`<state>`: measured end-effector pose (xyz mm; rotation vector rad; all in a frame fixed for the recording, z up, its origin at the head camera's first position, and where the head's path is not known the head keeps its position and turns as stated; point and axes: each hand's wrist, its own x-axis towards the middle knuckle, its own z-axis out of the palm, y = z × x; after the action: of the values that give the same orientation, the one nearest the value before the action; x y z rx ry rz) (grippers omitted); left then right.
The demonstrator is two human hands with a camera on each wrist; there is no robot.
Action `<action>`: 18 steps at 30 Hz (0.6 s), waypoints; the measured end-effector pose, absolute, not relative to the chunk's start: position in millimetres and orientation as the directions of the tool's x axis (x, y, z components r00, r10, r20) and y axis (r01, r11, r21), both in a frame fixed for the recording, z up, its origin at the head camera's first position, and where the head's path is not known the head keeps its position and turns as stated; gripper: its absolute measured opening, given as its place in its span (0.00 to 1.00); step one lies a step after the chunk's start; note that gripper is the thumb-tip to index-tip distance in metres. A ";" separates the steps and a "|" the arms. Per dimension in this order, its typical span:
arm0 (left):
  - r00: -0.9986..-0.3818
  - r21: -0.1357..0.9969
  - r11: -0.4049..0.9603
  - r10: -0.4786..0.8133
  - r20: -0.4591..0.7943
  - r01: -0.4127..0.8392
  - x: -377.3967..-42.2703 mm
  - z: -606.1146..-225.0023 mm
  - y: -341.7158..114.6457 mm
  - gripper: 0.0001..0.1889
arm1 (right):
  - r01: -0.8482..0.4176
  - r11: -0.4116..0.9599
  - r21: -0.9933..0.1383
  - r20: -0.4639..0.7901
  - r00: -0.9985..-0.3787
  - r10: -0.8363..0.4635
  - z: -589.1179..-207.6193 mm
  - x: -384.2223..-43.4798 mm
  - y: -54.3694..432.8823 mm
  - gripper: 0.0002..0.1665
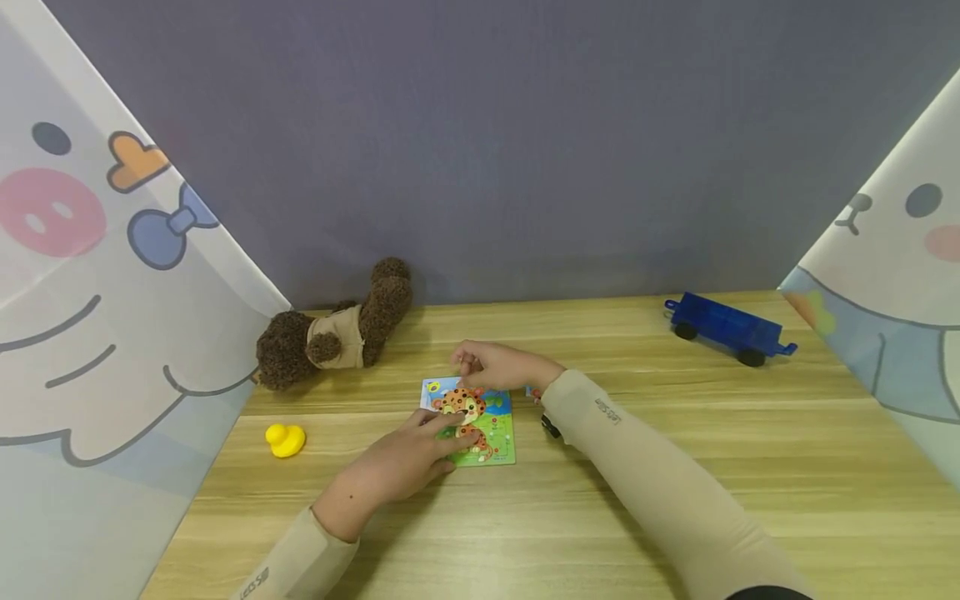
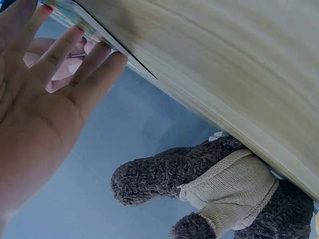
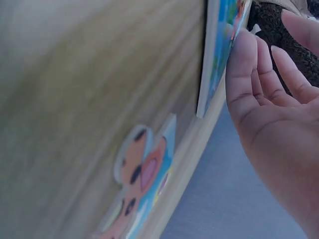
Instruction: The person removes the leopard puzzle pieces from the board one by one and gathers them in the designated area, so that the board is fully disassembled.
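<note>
A jigsaw puzzle board (image 1: pixel 501 425) with a spotted leopard cartoon on blue and green lies on the table. My left hand (image 1: pixel 408 458) rests on its left part with straight, spread fingertips pressing the picture. Over the board's top edge is my right hand (image 1: pixel 497 367), its fingers loosely bent and nothing held between them. In the right wrist view, one digit of that hand touches the board's face near its edge. A loose puzzle piece (image 3: pixel 144 174) with orange spots and blue lies beside the board; in the head view the right wrist mostly covers it.
A brown teddy bear (image 1: pixel 337 337) in a beige top lies at the back left. The yellow rubber duck (image 1: pixel 286 440) sits near the left edge. At the back right stands a blue toy wagon (image 1: pixel 723 325) with black wheels. A grey partition (image 1: pixel 525 167) closes off the back.
</note>
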<state>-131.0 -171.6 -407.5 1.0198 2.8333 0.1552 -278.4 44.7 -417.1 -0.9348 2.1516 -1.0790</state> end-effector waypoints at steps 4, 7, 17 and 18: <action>-0.760 0.126 0.762 0.646 -0.072 0.636 -130.4 -406.2 -171.4 0.28 | -0.338 0.444 -0.830 -0.170 -0.604 -0.779 -418.1 -277.5 41.7 0.33; -0.755 0.117 0.756 0.653 -0.060 0.644 -130.8 -406.7 -171.6 0.28 | -0.396 0.470 -0.789 -0.160 -0.606 -0.779 -419.1 -278.1 39.9 0.31; -0.744 0.093 0.745 0.666 -0.046 0.661 -131.5 -407.9 -172.4 0.28 | -0.451 0.551 -0.702 -0.175 -0.641 -0.747 -421.0 -273.6 33.9 0.19; -0.743 0.093 0.744 0.667 -0.045 0.662 -131.4 -407.8 -172.5 0.28 | -0.456 0.557 -0.694 -0.174 -0.644 -0.745 -421.4 -273.6 33.4 0.19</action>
<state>-131.4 -172.5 -407.8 1.0931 2.8632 0.1082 -273.6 33.4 -421.4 -0.9694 2.3407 -0.8580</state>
